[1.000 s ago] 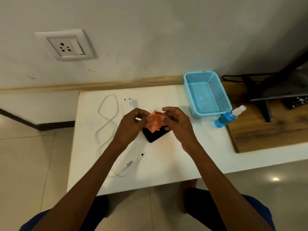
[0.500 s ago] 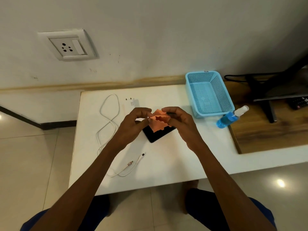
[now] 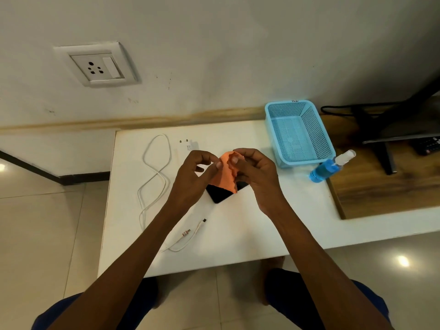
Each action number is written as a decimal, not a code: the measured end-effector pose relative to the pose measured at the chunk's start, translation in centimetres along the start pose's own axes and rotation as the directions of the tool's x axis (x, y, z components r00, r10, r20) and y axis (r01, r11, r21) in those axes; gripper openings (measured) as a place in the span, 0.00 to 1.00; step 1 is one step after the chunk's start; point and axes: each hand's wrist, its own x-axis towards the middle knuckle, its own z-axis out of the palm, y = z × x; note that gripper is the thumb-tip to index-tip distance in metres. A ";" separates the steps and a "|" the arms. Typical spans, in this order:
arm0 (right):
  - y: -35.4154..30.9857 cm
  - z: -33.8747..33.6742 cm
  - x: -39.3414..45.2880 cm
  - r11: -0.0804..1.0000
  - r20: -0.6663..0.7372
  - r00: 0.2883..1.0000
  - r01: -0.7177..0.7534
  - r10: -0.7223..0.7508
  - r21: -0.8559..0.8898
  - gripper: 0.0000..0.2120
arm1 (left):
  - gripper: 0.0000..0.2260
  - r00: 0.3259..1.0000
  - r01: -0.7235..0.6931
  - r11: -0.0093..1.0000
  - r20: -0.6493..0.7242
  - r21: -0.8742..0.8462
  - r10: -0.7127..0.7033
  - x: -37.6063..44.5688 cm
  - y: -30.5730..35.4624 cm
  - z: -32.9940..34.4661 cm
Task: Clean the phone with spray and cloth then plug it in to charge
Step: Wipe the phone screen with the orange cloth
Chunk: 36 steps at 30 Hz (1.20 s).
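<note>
Both hands, left [image 3: 190, 177] and right [image 3: 256, 173], pinch the cloth [image 3: 226, 173] in their fingers just above the phone [image 3: 220, 192] on the bench [image 3: 238, 234], so wiping looks barely begun, while cable [image 3: 154, 177] and charger [image 3: 188, 145] left of the phone lie unplugged.

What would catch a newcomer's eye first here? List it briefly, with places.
The orange cloth, held up between the left hand and right hand over the black phone at the middle of the white table. Next, the blue basket at the table's far right, with the blue spray bottle lying beside it.
</note>
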 end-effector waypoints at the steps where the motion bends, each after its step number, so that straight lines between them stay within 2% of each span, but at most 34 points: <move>1: -0.1 0.1 0.0 1.000 -0.024 1.000 0.013 -0.013 0.017 0.08 | 0.06 1.000 0.009 1.000 -0.002 -0.010 -0.009 -0.1 0.2 0.2; 3: -0.2 0.3 -0.1 0.999 -0.062 0.998 0.032 -0.030 0.040 0.09 | 0.08 1.000 0.010 1.000 -0.005 -0.021 -0.010 -0.3 0.6 0.5; 6: -0.3 0.6 -0.1 0.996 -0.115 0.992 0.056 -0.048 0.067 0.09 | 0.08 0.994 -0.094 0.995 0.051 0.039 0.092 -0.6 0.9 0.8; 8: -0.3 0.6 0.0 0.995 -0.161 0.984 0.088 -0.081 0.036 0.05 | 0.18 0.986 -0.100 0.992 0.143 0.074 0.088 -0.7 1.1 1.1; 10: -0.4 0.6 0.1 0.989 -0.193 0.970 0.136 -0.146 -0.063 0.04 | 0.24 0.984 -0.067 0.992 0.169 0.103 0.049 -0.8 1.1 1.6; 12: -0.5 0.6 0.2 0.976 -0.190 0.963 0.163 -0.189 -0.144 0.04 | 0.19 0.993 -0.028 0.993 0.120 0.111 0.014 -0.8 1.0 1.9; 15: -0.8 0.2 0.4 0.970 -0.232 0.956 0.133 -0.180 -0.203 0.09 | 0.05 1.000 0.014 0.992 0.008 0.125 -0.015 -0.4 0.6 1.6; 18: -0.9 -0.7 0.7 0.978 -0.247 0.954 0.130 -0.167 -0.162 0.07 | 0.02 0.996 0.045 0.993 -0.080 0.113 -0.036 0.0 0.1 1.0; 24: -1.3 -1.8 1.0 0.976 -0.259 0.948 0.150 -0.187 -0.159 0.04 | 0.01 0.980 0.157 0.987 -0.117 -0.041 -0.161 0.4 0.0 0.4; 27: -1.6 -2.5 1.2 0.983 -0.264 0.952 0.120 -0.153 -0.139 0.05 | 0.03 0.972 0.192 0.934 -0.073 -0.302 -0.223 0.7 0.3 0.1; 30: -1.5 -2.6 1.3 0.998 -0.225 0.973 0.051 -0.055 -0.021 0.06 | 0.09 0.971 0.182 0.855 -0.045 -0.486 -0.233 0.6 0.7 0.0; 33: -1.0 -2.1 1.3 0.998 -0.277 0.960 0.031 -0.046 -0.059 0.05 | 0.09 0.948 0.189 0.858 -0.138 -0.478 -0.286 0.5 0.9 0.3; 36: -0.4 -1.4 1.3 0.974 -0.331 0.931 0.086 -0.153 -0.210 0.06 | 0.06 0.927 0.178 0.894 -0.235 -0.412 -0.293 0.4 1.0 0.7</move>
